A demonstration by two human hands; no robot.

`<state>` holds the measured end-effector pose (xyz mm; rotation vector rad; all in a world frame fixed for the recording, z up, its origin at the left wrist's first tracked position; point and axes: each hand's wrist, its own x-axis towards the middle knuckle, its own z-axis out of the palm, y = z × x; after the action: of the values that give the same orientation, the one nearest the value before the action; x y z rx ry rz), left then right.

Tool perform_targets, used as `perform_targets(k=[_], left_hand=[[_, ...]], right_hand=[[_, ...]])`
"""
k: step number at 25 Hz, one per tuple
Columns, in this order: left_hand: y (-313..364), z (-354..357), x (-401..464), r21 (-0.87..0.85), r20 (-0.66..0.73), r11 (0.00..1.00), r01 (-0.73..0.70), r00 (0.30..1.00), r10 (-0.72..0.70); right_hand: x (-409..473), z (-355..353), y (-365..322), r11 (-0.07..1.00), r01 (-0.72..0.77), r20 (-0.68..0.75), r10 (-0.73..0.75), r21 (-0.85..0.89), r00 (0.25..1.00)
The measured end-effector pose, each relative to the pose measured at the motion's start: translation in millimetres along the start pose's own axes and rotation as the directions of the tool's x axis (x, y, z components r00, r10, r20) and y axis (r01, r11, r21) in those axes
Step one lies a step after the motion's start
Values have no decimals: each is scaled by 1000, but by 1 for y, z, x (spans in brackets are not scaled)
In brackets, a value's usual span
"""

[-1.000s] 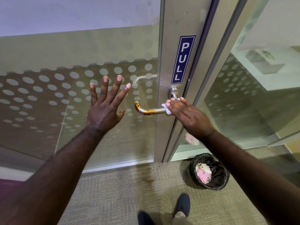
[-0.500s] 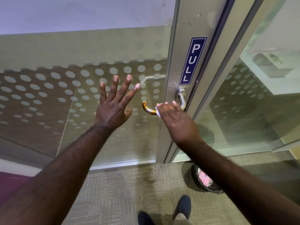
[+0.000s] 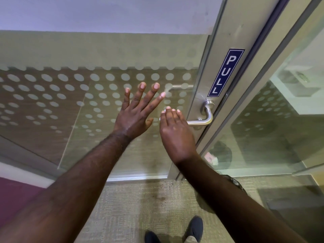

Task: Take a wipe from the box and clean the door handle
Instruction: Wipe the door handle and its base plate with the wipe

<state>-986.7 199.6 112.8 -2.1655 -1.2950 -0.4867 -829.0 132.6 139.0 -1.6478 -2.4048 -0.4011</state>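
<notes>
Below the blue PULL sign [image 3: 225,73] on the metal door frame [image 3: 212,71], we see the lever door handle [image 3: 204,118]. Its long bar runs level, pointing left away from the frame and out over the dotted glass door [image 3: 70,102]; a short neck bends up to its round mount just under the sign. Our right hand [image 3: 176,133] covers the bar's free left end, fingers curled over it. Only a sliver of white wipe [image 3: 160,118] peeks out at the hand's left edge, so we cannot tell how firmly it is pinched. Our left hand [image 3: 135,114], just left of the handle's end, lies flat with fingers spread wide against the glass, holding nothing. The two hands sit close but apart. Left of the handle the glass is broad and bare; right of it the frame edge sits close.
</notes>
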Motion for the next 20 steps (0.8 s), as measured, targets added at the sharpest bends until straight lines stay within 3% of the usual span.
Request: perform_targets(k=[4, 9, 15, 20], left_hand=[[-4, 3, -2, 13, -36, 1000, -27, 999, 28], [-6, 6, -2, 23, -62, 999, -39, 997, 40], [-7, 4, -2, 7, -64, 999, -46, 997, 47], [-9, 3, -2, 40, -44, 998, -43, 998, 45]], right_hand=[[20, -21, -19, 986, -156, 126, 163, -65, 979], [39, -28, -21, 986, -156, 205, 163, -53, 965], [31, -17, -24, 972, 45, 222, 7, -229, 975], [23, -12, -2, 935, 254, 246, -193, -249, 950]])
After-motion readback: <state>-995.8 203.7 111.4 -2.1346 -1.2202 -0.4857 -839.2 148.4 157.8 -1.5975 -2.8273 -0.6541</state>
